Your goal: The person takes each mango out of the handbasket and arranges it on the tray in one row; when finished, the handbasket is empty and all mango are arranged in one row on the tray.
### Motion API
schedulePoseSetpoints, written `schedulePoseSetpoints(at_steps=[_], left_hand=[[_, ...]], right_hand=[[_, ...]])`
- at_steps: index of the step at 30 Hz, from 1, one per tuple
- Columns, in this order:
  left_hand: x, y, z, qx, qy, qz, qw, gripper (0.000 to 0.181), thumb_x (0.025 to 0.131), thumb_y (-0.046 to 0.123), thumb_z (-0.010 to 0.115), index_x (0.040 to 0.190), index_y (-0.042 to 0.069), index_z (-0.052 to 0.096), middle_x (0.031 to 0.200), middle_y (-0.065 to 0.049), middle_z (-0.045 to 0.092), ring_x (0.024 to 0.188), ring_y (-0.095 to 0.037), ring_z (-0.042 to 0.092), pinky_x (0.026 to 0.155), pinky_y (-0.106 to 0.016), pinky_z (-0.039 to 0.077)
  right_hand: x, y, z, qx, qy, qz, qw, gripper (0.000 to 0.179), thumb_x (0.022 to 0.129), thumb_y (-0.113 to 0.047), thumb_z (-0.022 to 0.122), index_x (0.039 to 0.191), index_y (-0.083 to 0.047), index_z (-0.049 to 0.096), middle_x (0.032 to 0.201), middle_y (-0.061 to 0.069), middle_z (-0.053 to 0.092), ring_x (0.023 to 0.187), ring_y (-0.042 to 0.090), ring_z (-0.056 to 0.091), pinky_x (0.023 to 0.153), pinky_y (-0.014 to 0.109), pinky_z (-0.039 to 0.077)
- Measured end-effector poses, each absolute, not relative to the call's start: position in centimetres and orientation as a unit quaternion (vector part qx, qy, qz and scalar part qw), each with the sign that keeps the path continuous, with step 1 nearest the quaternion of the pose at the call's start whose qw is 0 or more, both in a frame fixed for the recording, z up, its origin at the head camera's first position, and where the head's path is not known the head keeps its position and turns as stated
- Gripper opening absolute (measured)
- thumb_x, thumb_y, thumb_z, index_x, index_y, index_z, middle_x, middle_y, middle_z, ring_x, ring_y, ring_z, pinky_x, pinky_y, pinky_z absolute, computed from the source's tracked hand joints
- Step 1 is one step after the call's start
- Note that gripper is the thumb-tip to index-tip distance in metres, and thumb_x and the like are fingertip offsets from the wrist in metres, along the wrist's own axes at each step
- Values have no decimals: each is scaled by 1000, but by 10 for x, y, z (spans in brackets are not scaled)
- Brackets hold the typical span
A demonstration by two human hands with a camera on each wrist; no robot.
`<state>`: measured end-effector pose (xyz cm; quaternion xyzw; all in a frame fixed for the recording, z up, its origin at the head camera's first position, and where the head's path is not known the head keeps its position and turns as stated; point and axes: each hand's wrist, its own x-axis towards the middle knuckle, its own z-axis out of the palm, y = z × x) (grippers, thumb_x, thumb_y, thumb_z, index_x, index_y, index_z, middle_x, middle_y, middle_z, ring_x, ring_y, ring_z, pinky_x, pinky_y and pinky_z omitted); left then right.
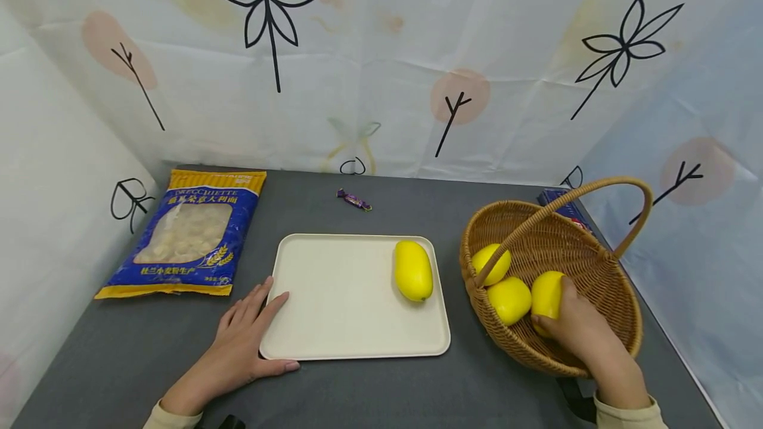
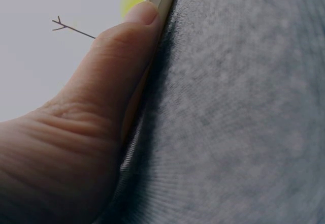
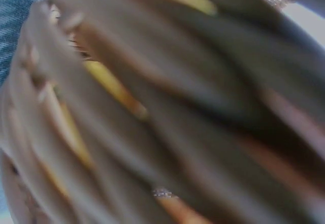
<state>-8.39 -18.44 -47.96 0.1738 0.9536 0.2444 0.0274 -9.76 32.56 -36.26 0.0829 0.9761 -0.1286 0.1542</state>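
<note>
In the head view my right hand (image 1: 581,326) reaches into a wicker basket (image 1: 596,277) and grips an oblong yellow fruit (image 1: 546,294), thumb on its near side. Two more yellow fruits (image 1: 509,300) lie in the basket, left of that hand. My left hand (image 1: 241,346) rests at the near left corner of a cream tray (image 1: 340,296), its fingers spread along the left edge and its thumb (image 2: 114,56) along the front edge. One oblong yellow fruit (image 1: 413,270) lies on the tray's right side. Basket weave (image 3: 152,102) fills the right wrist view, hiding most of the right hand.
A blue and yellow pasta bag (image 1: 185,230) lies at the left. One purple wrapped candy (image 1: 354,200) sits behind the tray. Behind the basket, a dark blue package (image 1: 551,196) is partly hidden. The basket's handle (image 1: 596,185) arches above its opening. Patterned cloth hangs around the grey table.
</note>
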Motion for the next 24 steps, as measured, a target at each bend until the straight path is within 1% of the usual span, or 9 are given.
schedulePoseSetpoints(at_steps=[6,10,15,19,24], left_hand=[[-84,-185,-481,177,953,245,22,106,65,80,63,148,20,34,160,-10,8,141,-39,15,102,-65,14],[-84,-185,-481,177,953,246,23,106,65,79,63,149,21,34,160,-10,8,142,-39,15,102,-65,15],[-84,-184,-482,175,952,248,26,106,65,79,63,149,22,33,160,-9,7,142,-39,14,102,-65,15],[-84,-184,-482,175,952,250,27,105,66,79,63,149,22,33,161,-9,7,142,-39,14,101,-65,15],[-84,-184,-482,177,952,247,24,106,66,79,63,150,22,31,161,-9,6,142,-39,15,101,-65,15]], right_hand=[[-96,324,-358,88,978,-126,142,101,87,-33,68,139,23,1,105,44,49,82,41,57,66,48,47],[-93,324,-353,89,980,-122,130,103,86,-33,69,139,23,1,106,44,48,82,41,57,65,48,47],[-89,324,-349,87,982,-113,124,104,86,-34,70,140,22,0,110,47,45,86,46,57,66,50,48],[-84,322,-345,79,984,-108,118,103,84,-32,71,141,21,3,112,47,44,86,46,57,65,50,48],[-76,315,-337,66,987,-96,107,99,83,-29,72,144,16,8,122,50,35,92,52,54,68,54,47]])
